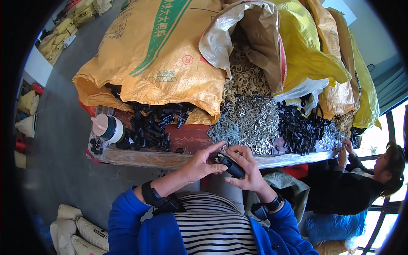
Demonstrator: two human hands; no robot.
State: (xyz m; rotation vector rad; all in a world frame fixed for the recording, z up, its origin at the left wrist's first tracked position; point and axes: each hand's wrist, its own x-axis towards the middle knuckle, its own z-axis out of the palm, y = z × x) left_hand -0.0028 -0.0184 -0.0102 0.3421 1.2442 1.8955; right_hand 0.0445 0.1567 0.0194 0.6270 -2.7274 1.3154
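Over the table's near edge, my two hands meet around a black plastic part (pixel 233 166), roughly cylindrical, with small pale metal bits at its upper end. My right hand (pixel 251 172) is closed around its right side, thumb and fingers on opposite sides. From the left, my left hand (pixel 199 165) pinches the part's upper end, its thumb lying against the black body. A small shiny metal piece (pixel 222 148) shows between the fingertips; its exact shape is too small to make out. Loose silvery metal clips (pixel 257 121) lie heaped just beyond my hands.
Black plastic parts (pixel 146 127) spill from an orange woven sack (pixel 170 85). A jar with a pink lid (pixel 108 127) stands at the table's left. Brass-coloured clips (pixel 246 80) pour from an open sack; black pieces (pixel 299 129) lie farther right. A co-worker (pixel 352 182) handles small parts at right.
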